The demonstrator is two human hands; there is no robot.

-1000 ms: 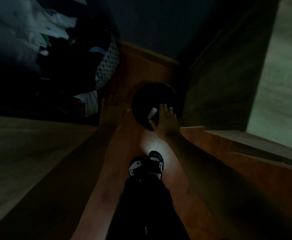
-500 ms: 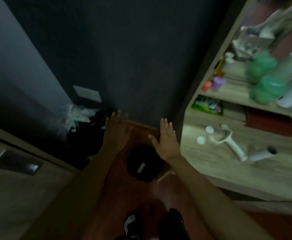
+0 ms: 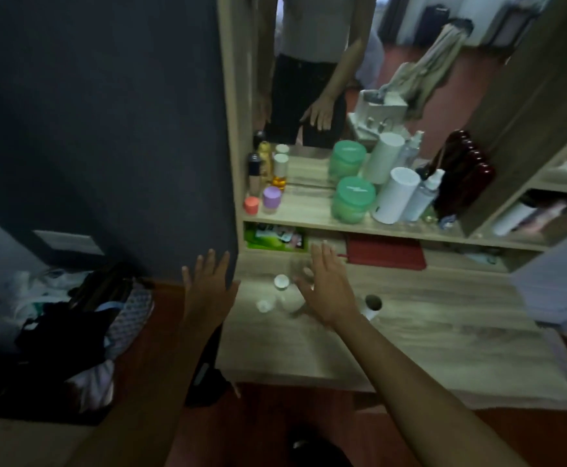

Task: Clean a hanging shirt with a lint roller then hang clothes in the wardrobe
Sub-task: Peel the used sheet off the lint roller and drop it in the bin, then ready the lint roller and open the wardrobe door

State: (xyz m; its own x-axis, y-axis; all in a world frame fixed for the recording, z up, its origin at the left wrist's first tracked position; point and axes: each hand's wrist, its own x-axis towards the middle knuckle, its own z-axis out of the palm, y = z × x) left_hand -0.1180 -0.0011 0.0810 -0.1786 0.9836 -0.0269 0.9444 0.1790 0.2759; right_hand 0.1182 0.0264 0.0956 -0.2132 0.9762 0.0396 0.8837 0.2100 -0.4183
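Lint roller (image 3: 371, 306) mostly hidden behind right hand (image 3: 325, 291), both hands spread empty, left hand (image 3: 209, 291) over desk (image 3: 426, 332) edge.

Both bare hands reach forward at centre frame, fingers spread and empty. The left hand (image 3: 209, 288) hovers at the edge of the dark blue wall panel (image 3: 107, 129); the right hand (image 3: 327, 289) is over the pale wood-grain dresser top (image 3: 426, 332), covering most of the white lint roller (image 3: 371, 306), whose tube end shows beside the wrist. Two small white round caps (image 3: 281, 281) lie between the hands. Upper right, green lidded jars (image 3: 352, 198) stand before the mirror (image 3: 359, 69). Lower left, a pile of clothes (image 3: 73, 318).
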